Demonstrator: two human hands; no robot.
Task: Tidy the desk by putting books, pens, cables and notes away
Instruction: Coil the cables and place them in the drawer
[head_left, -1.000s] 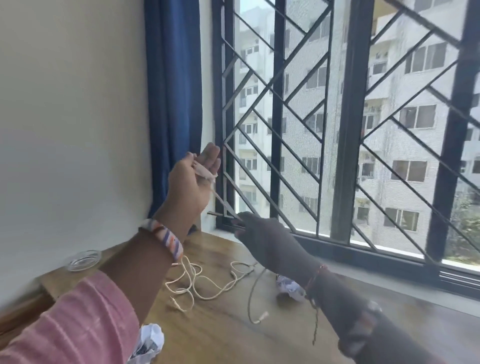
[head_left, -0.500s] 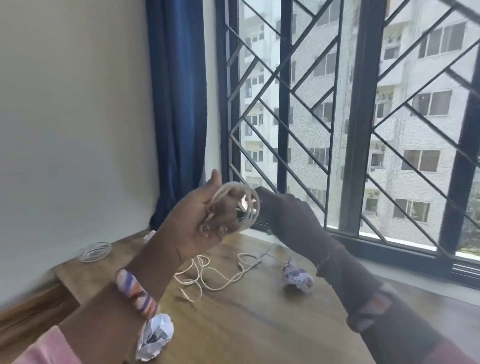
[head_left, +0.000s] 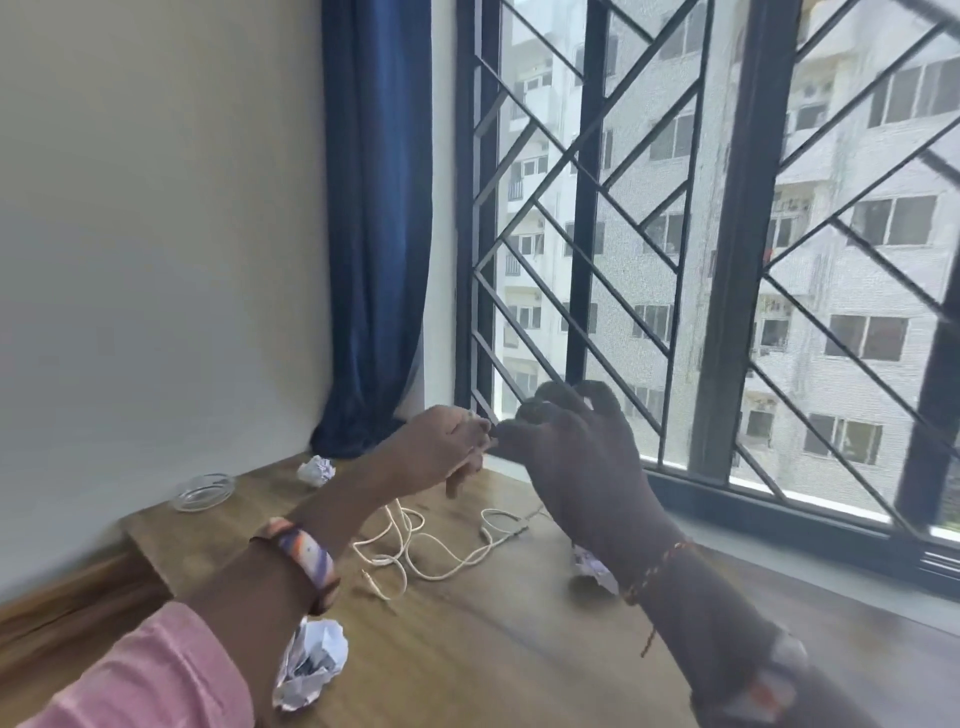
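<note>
A pale cream cable lies in loose, tangled loops on the wooden bench at the centre of the frame, one small plug end pointing toward the lower left of the tangle. It sits below both hands and apart from them; whether any strand runs up to the fingers is hidden. Directly above it the left hand is raised off the bench with its fingers curled inward, a small pale thing just showing at the knuckles, too small to make out. The right hand, dark against the bright window, is held just to the right of it with fingers bent, its fingertips meeting those of the left hand; what it grips, if anything, cannot be told. A striped wristband circles the left wrist above a pink sleeve, and a thin thread bracelet circles the right wrist. Crumpled paper balls lie around the cable: one at the lower centre, one partly behind the right wrist, one near the foot of the blue curtain. A clear glass dish rests at the bench's left corner by the wall.
</note>
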